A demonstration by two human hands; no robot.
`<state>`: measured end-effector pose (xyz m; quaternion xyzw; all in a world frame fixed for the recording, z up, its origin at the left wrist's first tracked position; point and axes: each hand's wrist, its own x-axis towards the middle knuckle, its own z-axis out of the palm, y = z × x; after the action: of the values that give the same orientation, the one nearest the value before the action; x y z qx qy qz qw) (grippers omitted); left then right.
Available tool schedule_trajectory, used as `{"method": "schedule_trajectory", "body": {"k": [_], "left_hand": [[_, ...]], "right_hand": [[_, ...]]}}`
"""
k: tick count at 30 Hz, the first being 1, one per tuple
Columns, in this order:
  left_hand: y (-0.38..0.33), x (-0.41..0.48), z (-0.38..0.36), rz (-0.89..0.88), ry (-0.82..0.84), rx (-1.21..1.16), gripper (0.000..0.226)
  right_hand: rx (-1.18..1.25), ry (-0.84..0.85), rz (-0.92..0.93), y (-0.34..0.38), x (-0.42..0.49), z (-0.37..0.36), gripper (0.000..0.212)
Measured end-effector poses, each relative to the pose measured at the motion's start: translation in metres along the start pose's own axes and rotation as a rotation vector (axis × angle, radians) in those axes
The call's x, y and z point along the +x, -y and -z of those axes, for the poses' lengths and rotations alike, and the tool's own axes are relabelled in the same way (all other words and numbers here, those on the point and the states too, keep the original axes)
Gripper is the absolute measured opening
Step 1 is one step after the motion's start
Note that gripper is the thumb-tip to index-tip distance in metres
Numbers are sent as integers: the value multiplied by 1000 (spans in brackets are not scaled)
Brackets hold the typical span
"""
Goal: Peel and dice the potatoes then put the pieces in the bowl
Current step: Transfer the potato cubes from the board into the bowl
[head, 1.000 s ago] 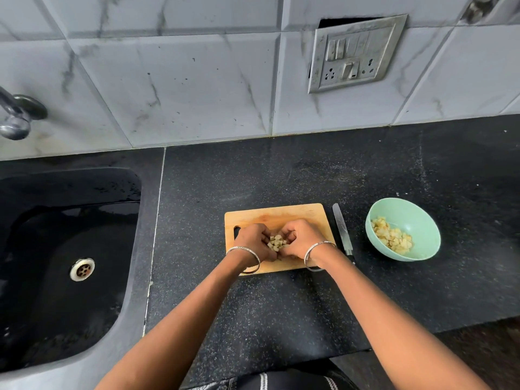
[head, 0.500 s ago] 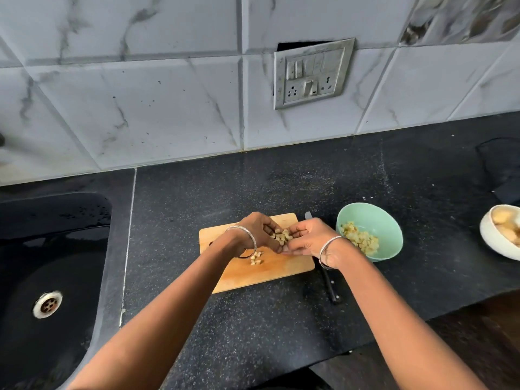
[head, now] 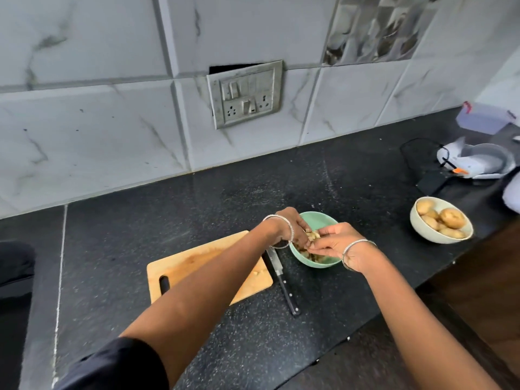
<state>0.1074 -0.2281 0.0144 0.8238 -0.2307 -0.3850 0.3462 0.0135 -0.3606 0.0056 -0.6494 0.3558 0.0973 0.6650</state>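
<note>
Left hand [head: 287,229] and right hand [head: 334,241] are cupped together, fingers curled round a heap of diced potato [head: 313,235]. A second ago they gathered it on the cutting board [head: 202,266]; now they hang over the green bowl [head: 316,265]. This batch looks ready to drop. Knife [head: 281,280] lies on the worktop [head: 365,192]. Whole potatoes [head: 451,218] wait in the white bowl [head: 416,229], so more peeling is likely.

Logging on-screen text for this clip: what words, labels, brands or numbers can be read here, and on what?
No text can be read in this frame.
Switch plate: no legible lettering.
Lidded container at far right: small red mark, too blurred to read.
Knife: no brand visible.
</note>
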Motion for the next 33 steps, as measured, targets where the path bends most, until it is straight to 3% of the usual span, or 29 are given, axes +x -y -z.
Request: {"method": "schedule_trajectory", "body": {"k": [4,8,12,16,21,25,29,33], "left_hand": [[-7,7,-20,-47,-99,202,33],[-1,10,-27,-53,-230,231,28],[2,1,-27,-95,-418,176,6],[3,-6,-40,-160,-511,221,10],[18,-14,-38,-266,-562,188,34],[54,-36,-16,-257,-606,84,32],[110,-69,11,-55,-640,33,25],[158,-105,23,122,-663,-6,18]], "right_hand": [[-407,-214,45,-20,18,1,47],[-656,-346,126,-16,8,-10,30],[-806,-550,262,-11,2,-14,25],[-850,-641,355,-8,-9,-23,19],[-966,-617,397,-7,-17,-28,25],[-853,-610,599,-11,-24,-46,24],[-835,-349,749,-27,-25,-86,24],[-988,-92,735,-48,-16,-125,22]]}}
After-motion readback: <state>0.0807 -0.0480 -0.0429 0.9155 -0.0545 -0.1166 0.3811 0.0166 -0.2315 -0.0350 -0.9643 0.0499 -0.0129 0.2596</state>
